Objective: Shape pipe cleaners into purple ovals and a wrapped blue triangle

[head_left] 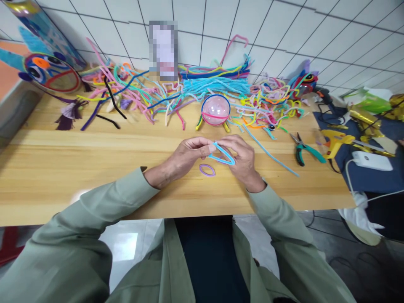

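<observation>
Both hands meet over the middle of a wooden table (78,168). My left hand (186,158) and my right hand (241,158) pinch a light blue pipe cleaner loop (222,155) bent into a pointed leaf shape, holding it just above the tabletop. A small purple pipe cleaner loop (207,169) lies flat on the wood right below my hands. Just beyond them rests a clear pink plastic ball (216,110) with yellow pipe cleaner legs under it.
Several loose pipe cleaners (217,86) of many colours are heaped along the back by the tiled wall. A long light blue strand (271,155) lies to the right, then green-handled pliers (304,151) and a yellow glue gun (336,143). A round pipe cleaner face (52,73) stands far left.
</observation>
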A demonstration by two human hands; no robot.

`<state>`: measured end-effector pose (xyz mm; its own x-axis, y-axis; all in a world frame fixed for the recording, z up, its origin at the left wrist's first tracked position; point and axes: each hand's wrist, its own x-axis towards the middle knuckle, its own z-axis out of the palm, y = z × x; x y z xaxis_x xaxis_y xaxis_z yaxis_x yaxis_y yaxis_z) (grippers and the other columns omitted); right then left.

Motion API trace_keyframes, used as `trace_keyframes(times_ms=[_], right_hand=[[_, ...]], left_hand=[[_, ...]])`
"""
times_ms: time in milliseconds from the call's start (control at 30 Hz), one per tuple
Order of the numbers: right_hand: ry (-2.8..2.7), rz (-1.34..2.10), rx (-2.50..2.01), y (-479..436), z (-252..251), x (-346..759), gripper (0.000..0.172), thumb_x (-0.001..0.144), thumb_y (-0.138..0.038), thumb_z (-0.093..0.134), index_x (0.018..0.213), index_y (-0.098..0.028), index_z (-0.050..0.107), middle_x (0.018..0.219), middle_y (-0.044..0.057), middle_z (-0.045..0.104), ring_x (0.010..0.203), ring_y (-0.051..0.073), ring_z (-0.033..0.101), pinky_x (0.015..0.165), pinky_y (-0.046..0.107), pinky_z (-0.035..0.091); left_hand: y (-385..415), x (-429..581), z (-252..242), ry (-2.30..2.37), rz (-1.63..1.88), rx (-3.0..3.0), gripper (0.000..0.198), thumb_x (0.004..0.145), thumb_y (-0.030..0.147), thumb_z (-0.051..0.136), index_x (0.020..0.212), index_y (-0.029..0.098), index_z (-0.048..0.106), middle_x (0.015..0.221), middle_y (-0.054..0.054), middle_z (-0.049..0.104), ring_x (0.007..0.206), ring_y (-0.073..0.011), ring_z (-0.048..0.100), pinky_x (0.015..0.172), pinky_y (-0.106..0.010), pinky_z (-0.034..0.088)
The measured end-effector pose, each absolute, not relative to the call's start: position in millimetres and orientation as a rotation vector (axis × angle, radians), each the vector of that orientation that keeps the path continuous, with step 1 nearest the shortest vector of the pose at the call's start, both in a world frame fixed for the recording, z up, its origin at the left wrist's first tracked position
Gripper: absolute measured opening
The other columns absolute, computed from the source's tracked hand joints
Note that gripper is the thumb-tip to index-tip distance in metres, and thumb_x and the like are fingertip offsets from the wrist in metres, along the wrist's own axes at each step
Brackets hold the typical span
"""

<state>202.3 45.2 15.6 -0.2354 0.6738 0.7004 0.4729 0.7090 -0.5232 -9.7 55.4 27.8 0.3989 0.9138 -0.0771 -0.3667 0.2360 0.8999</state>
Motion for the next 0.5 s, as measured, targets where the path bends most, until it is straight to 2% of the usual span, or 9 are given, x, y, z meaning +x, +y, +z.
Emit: trace_keyframes(times_ms=[200,500], right_hand=[[-1.817,0.325,-0.859,39.0,17.2,194.7,0.032,0.099,-0.02,0.079,0.129,-0.034,0.08,0.108,0.003,0.085,0.093,0.021,0.08,0.084,0.037,0.067],[-1.833,0.297,-0.837,35.8,18.5,194.8,0.027,0.102,-0.019,0.075,0.123,-0.035,0.084,0.105,0.003,0.084,0.094,0.021,0.08,0.081,0.037,0.066]], left_hand=[[53.7,-9.2,30.9,0.699,0.994,0.96,0.043,0.067,0.056,0.106,0.08,0.021,0.086,0.077,0.0,0.073,0.07,-0.0106,0.054,0.07,-0.026,0.043],[51.5,-7.6,32.8,0.739,0.998,0.972,0.049,0.06,0.06,0.108,0.075,0.02,0.084,0.07,0.002,0.069,0.067,-0.0097,0.051,0.069,-0.027,0.042]])
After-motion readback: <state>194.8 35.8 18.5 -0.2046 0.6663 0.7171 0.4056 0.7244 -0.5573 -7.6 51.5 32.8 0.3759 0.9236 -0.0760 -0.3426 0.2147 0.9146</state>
